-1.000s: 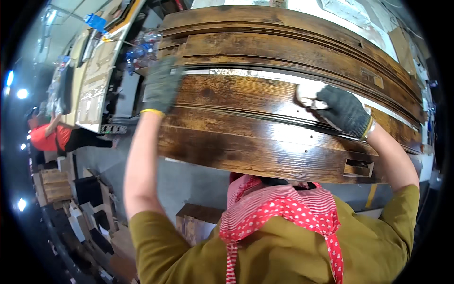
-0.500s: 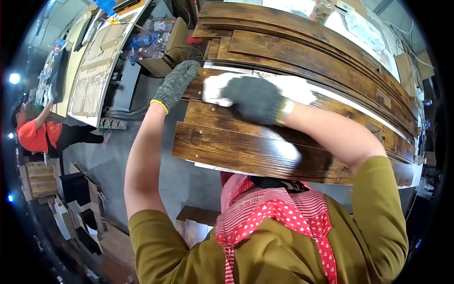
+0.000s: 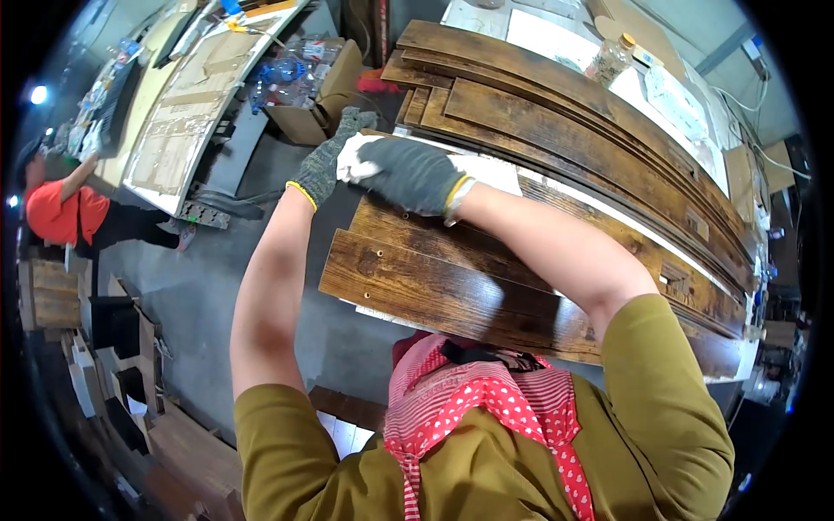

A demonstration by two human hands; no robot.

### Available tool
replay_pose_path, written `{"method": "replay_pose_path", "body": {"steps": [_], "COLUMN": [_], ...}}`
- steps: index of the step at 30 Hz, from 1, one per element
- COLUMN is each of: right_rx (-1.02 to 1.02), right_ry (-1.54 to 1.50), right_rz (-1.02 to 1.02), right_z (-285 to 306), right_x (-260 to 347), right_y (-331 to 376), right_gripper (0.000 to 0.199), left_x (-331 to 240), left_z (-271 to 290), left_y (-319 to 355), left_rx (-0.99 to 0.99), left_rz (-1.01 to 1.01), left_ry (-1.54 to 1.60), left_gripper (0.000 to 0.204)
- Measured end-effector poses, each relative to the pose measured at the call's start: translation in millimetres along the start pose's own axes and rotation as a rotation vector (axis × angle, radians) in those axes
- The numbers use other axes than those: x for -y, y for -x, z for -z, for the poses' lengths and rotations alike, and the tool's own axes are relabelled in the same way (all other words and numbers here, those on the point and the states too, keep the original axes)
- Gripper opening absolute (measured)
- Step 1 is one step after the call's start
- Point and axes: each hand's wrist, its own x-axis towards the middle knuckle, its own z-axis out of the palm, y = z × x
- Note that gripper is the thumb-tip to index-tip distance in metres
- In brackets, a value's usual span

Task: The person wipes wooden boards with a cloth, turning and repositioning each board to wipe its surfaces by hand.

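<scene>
Dark brown wood-grain boards lie side by side in front of me, the nearest board [image 3: 434, 282] having small round holes at its left end. My right hand [image 3: 408, 176], in a dark grey knit glove, presses a white cloth [image 3: 351, 160] onto the left end of a board [image 3: 556, 201] farther in. Part of the cloth trails out to the right, beyond the glove. My left hand [image 3: 334, 161], gloved in grey with a yellow cuff, is curled at that same board's left end, close to the cloth. Its fingertips are partly hidden.
More brown boards [image 3: 539, 117] are stacked behind. A clear container with a yellowish lid [image 3: 612, 59] stands beyond them. At the left are a cardboard box [image 3: 300, 122] of plastic bottles, a cardboard-covered table [image 3: 187, 108] and a person in a red top [image 3: 65, 208].
My right hand has slid left with the cloth, up to the board's left end beside my left hand. My left hand stays at the board's end. The whole view has shifted slightly.
</scene>
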Motion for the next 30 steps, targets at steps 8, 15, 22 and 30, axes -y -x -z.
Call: {"method": "replay_pose_path", "body": {"steps": [8,15,22,30], "right_rx": [-0.459,-0.213,0.251,-0.091], "right_ry": [-0.566,-0.116,0.245,-0.375], "right_rz": [-0.830,-0.515,0.099,-0.604], "right_z": [142.9,186.1,29.5,53.5], "right_x": [-59.3,-48.8,-35.2,-90.5], "right_y": [139.0,116.7,2.9,-75.7], "right_gripper": [0.044,0.032,0.035,0.022], "left_x": [-200.3,-240.4,-219.8,-214.3], "left_z": [4.1,-54.6,-114.8,-74.0], "left_y": [-9.8,-78.9,-88.3,-101.4], "left_rx": [-0.033,0.209,0.399,0.341], "left_rz": [-0.221,-0.204,-0.078,-0.348], "left_ry": [-0.718,-0.414,0.360,-0.079], "left_gripper": [0.044,0.080,0.082,0.096]}}
